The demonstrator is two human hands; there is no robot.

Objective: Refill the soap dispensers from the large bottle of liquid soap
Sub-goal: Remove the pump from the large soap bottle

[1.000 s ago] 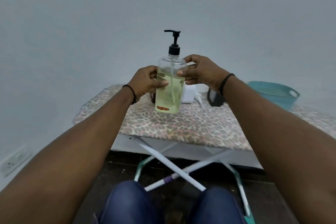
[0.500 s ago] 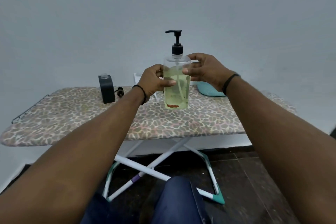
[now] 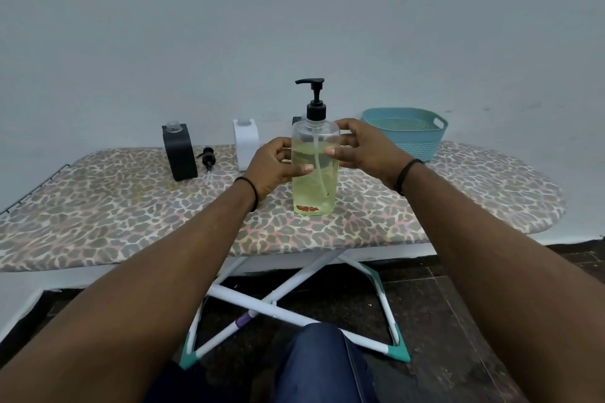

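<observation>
one large clear bottle (image 3: 315,173) of yellowish liquid soap stands upright on the leopard-print ironing board (image 3: 131,216), near its middle, with a black pump head (image 3: 315,98) fitted on top. a small reddish label sits low on the bottle's front; its writing is too small to read. the left hand (image 3: 273,170) grips the bottle's left side, thumb laid across the front and fingers curled behind. the right hand (image 3: 363,147) holds the upper right side, thumb on the front, fingers bent round the shoulder of the bottle. each wrist carries one dark band. two dispensers are counted at the back of the board: one black dispenser (image 3: 179,151) and one white dispenser (image 3: 246,149), both upright, both with the pump removed and bearing no legible marking. one loose black pump (image 3: 207,160) lies on the board between them, just beside the black one. a further dark object shows partly behind the bottle; it cannot be identified. one teal basket (image 3: 406,132) stands at the back right, behind the right hand.
</observation>
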